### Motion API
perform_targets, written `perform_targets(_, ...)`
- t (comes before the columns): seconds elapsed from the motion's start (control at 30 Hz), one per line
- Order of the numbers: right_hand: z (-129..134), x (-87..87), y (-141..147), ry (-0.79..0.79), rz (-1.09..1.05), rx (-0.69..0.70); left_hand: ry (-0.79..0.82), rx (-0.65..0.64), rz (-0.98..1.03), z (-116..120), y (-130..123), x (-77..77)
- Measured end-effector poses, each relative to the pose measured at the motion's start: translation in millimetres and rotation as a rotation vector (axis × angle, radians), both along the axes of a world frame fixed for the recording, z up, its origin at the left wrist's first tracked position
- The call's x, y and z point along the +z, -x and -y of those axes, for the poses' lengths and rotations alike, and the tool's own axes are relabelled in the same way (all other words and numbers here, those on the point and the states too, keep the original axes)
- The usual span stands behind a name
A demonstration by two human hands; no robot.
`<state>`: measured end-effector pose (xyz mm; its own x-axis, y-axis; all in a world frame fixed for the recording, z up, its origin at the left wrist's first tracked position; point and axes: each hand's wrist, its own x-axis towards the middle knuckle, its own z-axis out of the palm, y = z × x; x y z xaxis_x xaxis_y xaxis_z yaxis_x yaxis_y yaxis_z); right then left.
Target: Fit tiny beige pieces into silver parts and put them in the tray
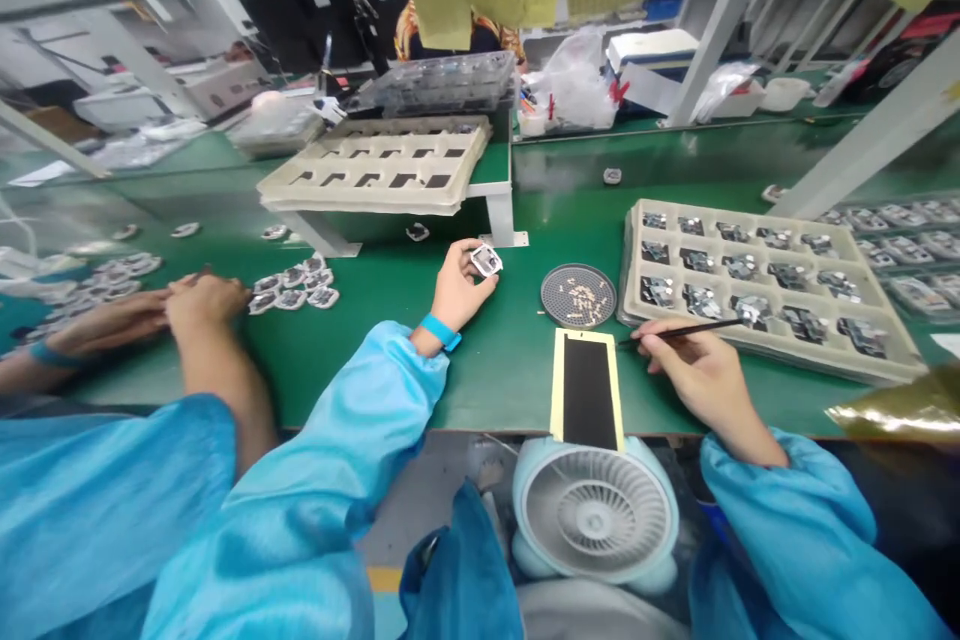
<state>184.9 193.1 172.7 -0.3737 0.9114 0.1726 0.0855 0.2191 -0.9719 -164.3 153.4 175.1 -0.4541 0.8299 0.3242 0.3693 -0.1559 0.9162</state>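
My left hand (459, 292), with a blue band at the wrist, pinches a small white-rimmed electronic part (486, 261) above the green bench. In my right hand (694, 370) is a thin dark pen-like tool, probably tweezers (701, 328), its tip near the upper right corner of a black pad with a yellow border (589, 385). Just behind that pad lies a round grey dish (551, 305) with many tiny pale pieces (581, 292). Right of the dish, a cream tray (634, 250) holds dark and silver parts (741, 265) in its pockets.
A co-worker's hands (206, 305) work at the left beside clusters of white-rimmed parts (292, 282). Another cream tray (360, 195) sits on a raised stand (501, 210). A pale blue fan (596, 515) is below the bench edge. Slanted posts (874, 135) rise at the right.
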Motion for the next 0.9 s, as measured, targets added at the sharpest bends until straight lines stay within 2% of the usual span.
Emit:
perform_targets(0.1, 4, 2.5, 7, -0.013, -0.028, 0.061, 0.032, -0.227, 0.267, 5, -37, 8.2)
perform_targets(0.23, 4, 2.9, 19, -0.007, -0.049, 0.081, 0.12, -0.42, 0.361, 10, -76, 16.1)
perform_targets(0.4, 4, 4.7, 28, -0.036, -0.123, 0.062, 0.154, -0.395, 0.067, 24, -95, 15.4)
perform_targets(0.57, 5, 19.0, 38, -0.273, -0.133, 0.06, 0.135, -0.362, -0.151, 32, -92, 12.0)
perform_targets(0.77, 3, 24.2, 49, -0.48, -0.019, 0.018, 0.126, -0.346, -0.25, 34, -92, 14.1)
perform_targets(0.9, 4, 22.4, 50, -0.467, 0.024, 0.001, 0.114, -0.343, -0.245, 34, -92, 15.4)
